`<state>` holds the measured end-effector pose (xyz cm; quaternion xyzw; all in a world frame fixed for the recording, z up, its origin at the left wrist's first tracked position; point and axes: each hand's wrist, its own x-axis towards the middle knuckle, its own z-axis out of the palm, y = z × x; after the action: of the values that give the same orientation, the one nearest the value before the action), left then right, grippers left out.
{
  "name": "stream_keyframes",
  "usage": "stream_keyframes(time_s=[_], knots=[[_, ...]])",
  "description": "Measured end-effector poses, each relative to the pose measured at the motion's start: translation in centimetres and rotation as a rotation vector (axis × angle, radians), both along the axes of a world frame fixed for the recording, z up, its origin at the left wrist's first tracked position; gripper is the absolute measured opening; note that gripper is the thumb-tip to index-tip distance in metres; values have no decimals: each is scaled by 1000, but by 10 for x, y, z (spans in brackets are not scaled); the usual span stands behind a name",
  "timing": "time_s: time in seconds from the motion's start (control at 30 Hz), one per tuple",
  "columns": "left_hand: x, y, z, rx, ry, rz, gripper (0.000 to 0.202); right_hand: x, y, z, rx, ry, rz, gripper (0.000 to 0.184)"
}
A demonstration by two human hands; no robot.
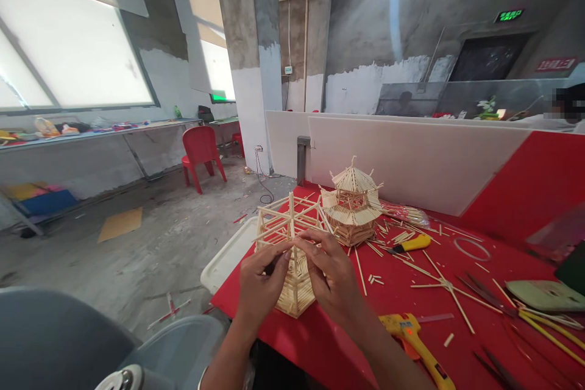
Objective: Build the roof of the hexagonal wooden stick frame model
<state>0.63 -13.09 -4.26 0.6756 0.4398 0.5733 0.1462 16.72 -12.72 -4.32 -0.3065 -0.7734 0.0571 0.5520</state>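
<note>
An unfinished-looking six-sided frame of thin wooden sticks [296, 298] stands at the red table's near left edge. Both hands meet at the top of its near corner, fingertips almost touching. My left hand [262, 277] is closed, thumb and forefinger pinched at the frame's top sticks. From the other side my right hand [333, 271] closes its fingers at the same corner. Any small piece between the fingertips is hidden. Just behind stands a two-tiered stick pavilion [354, 213] with a pointed roof.
On the red table [338, 347] lie a yellow glue gun [418, 341], a yellow utility knife [414, 244], joined sticks in a star shape [446, 284], loose sticks, tweezers [487, 295] and a green pouch [546, 295]. A white panel [388, 164] borders the back. A person sits beyond it.
</note>
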Motion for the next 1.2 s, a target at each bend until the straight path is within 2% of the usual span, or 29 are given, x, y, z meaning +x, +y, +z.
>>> stream_keyframes(time_s=[0.17, 0.4, 0.8, 1.2], knots=[[0, 1, -2, 6, 5, 3, 21, 0, 0, -1, -18, 0, 11, 59], [3, 0, 3, 3, -8, -6, 18, 0, 0, -2, -23, -7, 29, 59], [0, 1, 0, -33, -47, 37, 16, -2, -1, -7, -8, 0, -19, 65], [8, 4, 14, 53, 2, -25, 19, 0, -3, -1, 18, -36, -14, 63]])
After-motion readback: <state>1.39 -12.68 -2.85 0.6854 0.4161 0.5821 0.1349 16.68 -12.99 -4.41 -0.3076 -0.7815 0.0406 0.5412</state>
